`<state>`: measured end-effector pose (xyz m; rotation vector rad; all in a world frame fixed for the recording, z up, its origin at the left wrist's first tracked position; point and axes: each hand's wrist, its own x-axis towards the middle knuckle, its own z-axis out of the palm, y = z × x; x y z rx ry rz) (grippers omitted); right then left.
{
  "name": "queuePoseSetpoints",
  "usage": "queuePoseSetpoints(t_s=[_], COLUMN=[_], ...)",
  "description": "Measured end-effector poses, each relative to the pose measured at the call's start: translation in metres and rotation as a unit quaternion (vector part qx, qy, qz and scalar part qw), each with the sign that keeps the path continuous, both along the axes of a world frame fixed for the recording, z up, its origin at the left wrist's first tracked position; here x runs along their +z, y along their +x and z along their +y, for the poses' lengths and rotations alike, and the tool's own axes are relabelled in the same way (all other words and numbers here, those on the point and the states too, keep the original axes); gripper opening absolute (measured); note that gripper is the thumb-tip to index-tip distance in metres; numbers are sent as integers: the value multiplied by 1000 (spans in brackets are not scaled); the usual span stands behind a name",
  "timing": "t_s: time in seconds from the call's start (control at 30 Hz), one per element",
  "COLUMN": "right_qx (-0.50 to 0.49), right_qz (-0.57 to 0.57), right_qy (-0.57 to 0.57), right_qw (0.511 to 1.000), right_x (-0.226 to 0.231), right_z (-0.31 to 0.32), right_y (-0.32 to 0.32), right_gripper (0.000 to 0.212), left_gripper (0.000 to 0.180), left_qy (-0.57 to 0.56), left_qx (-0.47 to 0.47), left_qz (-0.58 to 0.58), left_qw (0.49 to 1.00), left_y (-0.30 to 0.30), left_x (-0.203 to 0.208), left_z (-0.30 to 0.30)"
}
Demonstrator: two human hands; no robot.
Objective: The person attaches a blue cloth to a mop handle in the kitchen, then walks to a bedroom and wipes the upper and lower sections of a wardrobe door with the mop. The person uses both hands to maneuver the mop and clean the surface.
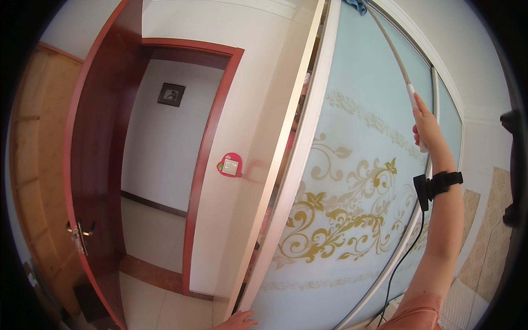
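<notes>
My right hand is raised and closed around the white handle of a long duster. Its thin pole slants up and to the left. The blue duster head is at the top of the frosted sliding wardrobe door, partly cut off by the picture's edge. Gold and grey floral scrolls decorate this door. Low at the bottom edge, my left hand shows only in part, its fingers apart, beside the door's white side frame. Whether it touches the frame, I cannot tell.
A dark red door stands open on the left, beside a red-framed doorway. A light switch with a pink surround is on the wall. Between wall and sliding door, a narrow gap shows stored things. A black cable hangs from my right wrist strap.
</notes>
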<state>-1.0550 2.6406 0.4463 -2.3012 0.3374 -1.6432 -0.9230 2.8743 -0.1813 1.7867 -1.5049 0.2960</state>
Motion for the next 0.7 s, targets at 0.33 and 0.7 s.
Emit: queuePoseSetpoints(t_s=[0.33,0.7], right_qx=[38,91], right_qz=[-35,-8], right_qy=[-27,-81], right_qw=[998,992], right_x=[3,-10], right_z=[31,110], right_y=[10,51], right_gripper=[48,49], left_gripper=[52,48], left_qy=[-7,78], left_qx=[-57,-15], left_qz=[323,147], left_qw=[945,986], left_y=[1,3], left_x=[-13,-11], left_z=[10,-7])
